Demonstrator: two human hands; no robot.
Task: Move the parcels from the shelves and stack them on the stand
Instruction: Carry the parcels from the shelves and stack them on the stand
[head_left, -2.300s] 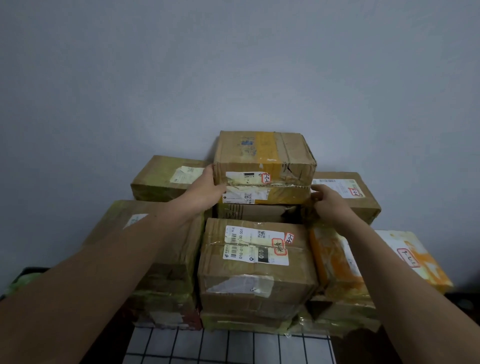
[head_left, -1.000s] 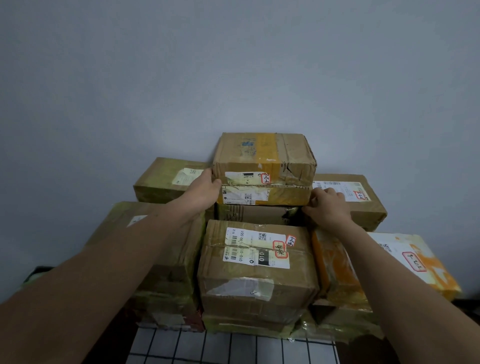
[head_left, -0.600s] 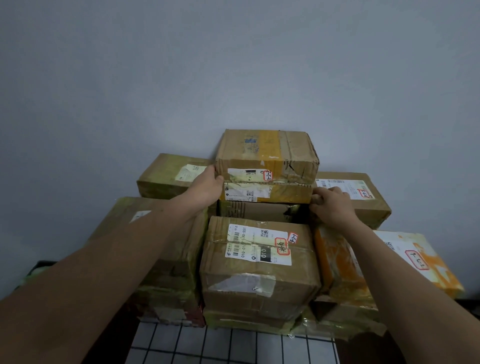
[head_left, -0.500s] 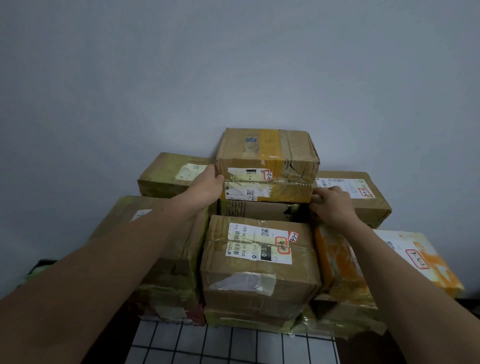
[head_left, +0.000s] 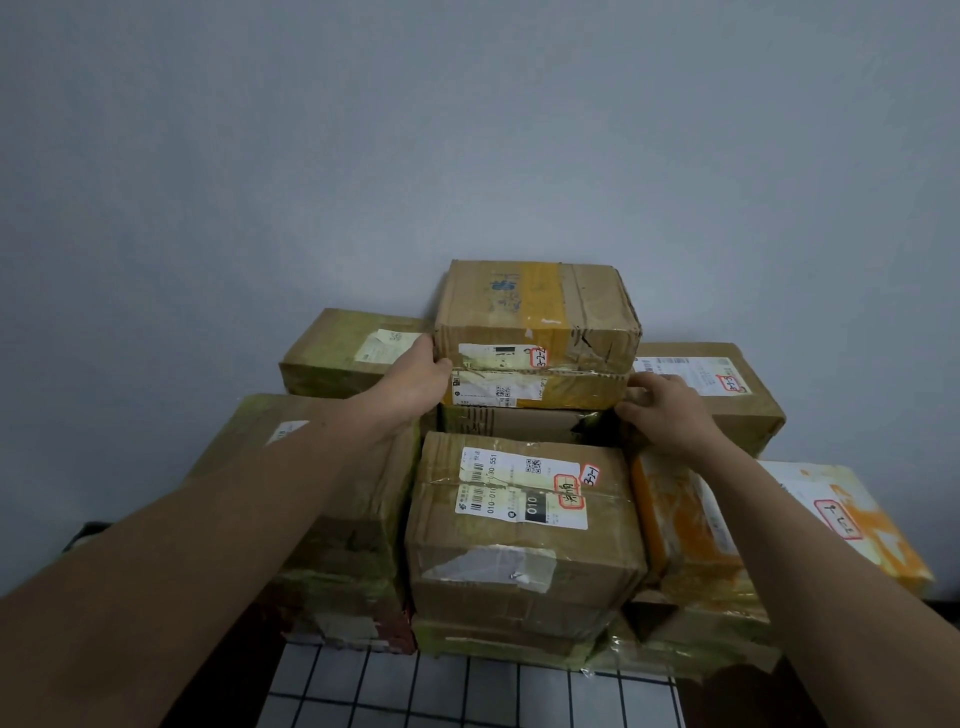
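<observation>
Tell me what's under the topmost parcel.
A flat parcel with yellow tape lies directly under the top parcel, with a brown box below that. Their tops are covered; what lies behind them cannot be seen.

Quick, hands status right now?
Left hand: grips the top brown cardboard parcel, left end.
Right hand: touches its right end; grip cannot be told.

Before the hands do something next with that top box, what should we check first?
1. Left hand on the top parcel's left edge: ok.
2. Right hand on the top parcel too: not ok, it touches the thin parcel underneath.
3. Top parcel lying flat: ok.
4. Left fingers gripping firmly: cannot tell, they are hidden.
5. Room above, only bare wall: ok.
</observation>
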